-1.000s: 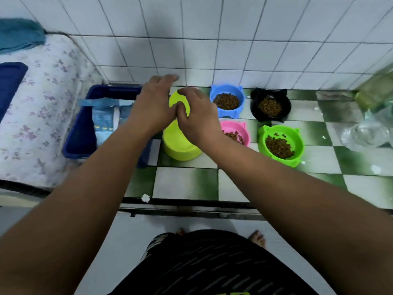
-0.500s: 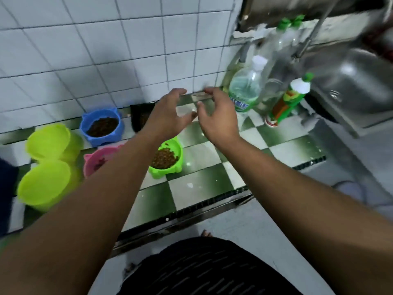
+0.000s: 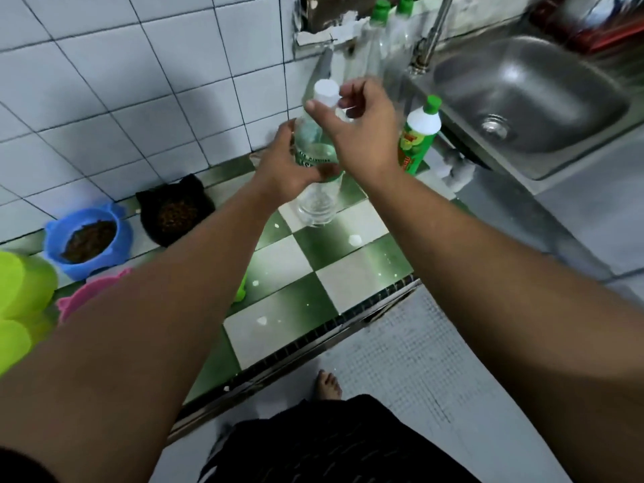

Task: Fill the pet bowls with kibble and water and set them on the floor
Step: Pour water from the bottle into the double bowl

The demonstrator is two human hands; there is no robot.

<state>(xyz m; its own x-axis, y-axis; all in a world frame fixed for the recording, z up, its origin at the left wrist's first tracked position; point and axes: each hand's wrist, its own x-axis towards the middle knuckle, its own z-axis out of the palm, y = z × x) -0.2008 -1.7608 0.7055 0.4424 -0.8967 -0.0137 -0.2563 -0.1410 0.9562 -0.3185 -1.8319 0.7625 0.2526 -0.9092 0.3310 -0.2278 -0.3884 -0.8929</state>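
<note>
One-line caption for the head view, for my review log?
Left hand grips a clear water bottle while right hand reaches its white cap.

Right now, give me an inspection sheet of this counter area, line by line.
Surface: green-and-white checkered counter, white specks on it.
Job's things: clear water bottle capped white; blue bowl and black bowl hold kibble; pink bowl partly hidden; yellow-green bowls at left edge.
Clutter: green dish-soap bottle, more bottles behind.
Hands: left hand grips bottle body; right hand at cap.
Cables: nothing seen.
Surroundings: steel sink, tiled wall.
</note>
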